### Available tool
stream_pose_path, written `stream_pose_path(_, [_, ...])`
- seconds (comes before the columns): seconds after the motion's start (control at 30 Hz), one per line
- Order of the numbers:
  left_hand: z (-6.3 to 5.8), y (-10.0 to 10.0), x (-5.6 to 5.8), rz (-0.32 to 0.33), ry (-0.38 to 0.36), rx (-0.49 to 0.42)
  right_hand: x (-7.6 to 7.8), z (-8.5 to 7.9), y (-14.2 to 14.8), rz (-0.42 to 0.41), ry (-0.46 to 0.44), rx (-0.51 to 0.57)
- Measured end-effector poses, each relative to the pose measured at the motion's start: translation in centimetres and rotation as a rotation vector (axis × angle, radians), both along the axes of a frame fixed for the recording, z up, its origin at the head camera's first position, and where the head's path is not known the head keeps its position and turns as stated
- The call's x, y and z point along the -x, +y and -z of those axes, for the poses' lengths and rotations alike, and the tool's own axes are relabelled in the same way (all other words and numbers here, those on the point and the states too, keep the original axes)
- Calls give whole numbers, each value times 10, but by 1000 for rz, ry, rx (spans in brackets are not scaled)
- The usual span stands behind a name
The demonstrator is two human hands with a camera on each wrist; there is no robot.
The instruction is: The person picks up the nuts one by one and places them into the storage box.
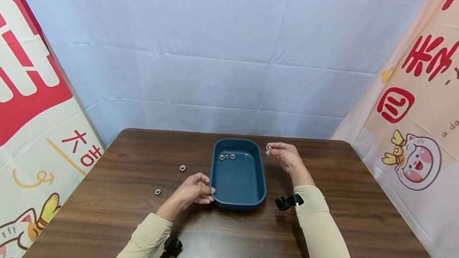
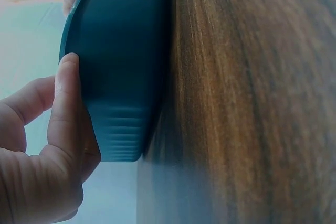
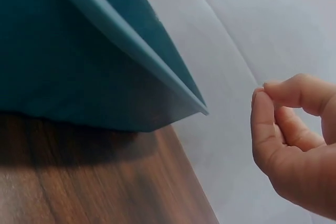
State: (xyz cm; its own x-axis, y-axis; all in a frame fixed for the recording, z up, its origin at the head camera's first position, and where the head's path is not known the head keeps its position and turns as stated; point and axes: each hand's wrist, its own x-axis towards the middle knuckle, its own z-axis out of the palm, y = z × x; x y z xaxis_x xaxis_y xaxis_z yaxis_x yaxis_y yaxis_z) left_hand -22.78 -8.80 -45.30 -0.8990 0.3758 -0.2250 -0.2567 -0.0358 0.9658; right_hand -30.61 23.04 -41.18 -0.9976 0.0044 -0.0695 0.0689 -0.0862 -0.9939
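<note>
A blue rectangular tray [image 1: 238, 204] sits on the table, with three metal hex nuts [image 1: 232, 156] lying near its far left end. My left hand [image 1: 193, 189] grips the tray's left rim near the front corner; the left wrist view shows the thumb [image 2: 67, 85] against the tray's wall [image 2: 118, 51]. Beyond the tray's right side, my right hand [image 1: 285, 157] pinches a hex nut [image 1: 268, 147] between thumb and fingertips, held above the table. In the right wrist view that hand [image 3: 294, 135] has its fingertips together, and the nut is hidden there.
Two more nuts lie on the wooden table left of the tray: one nut [image 1: 182, 168] farther back, another nut [image 1: 157, 192] nearer the left forearm. A pale cloth [image 1: 215, 51] hangs behind the table [image 1: 340, 194]. Printed banners [image 1: 412, 130] hang at both sides.
</note>
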Motion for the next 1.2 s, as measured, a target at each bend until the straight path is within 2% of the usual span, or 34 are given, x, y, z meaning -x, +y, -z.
stream_pose_path(0.27, [0, 1, -1, -3, 9, -3, 11, 0, -10, -68, -71, -52])
stream_pose_path(0.53, [2, 1, -1, -6, -3, -8, 19, -5, -12, -179, -135, -72])
stream_pose_path(0.8, [-1, 0, -1, -4, -3, 0, 24, -10, -27, -194, -160, -139])
stream_pose_path(1.2, [-2, -2, -1, 2, -8, -8, 32, -14, -67, -115, -160, -279])
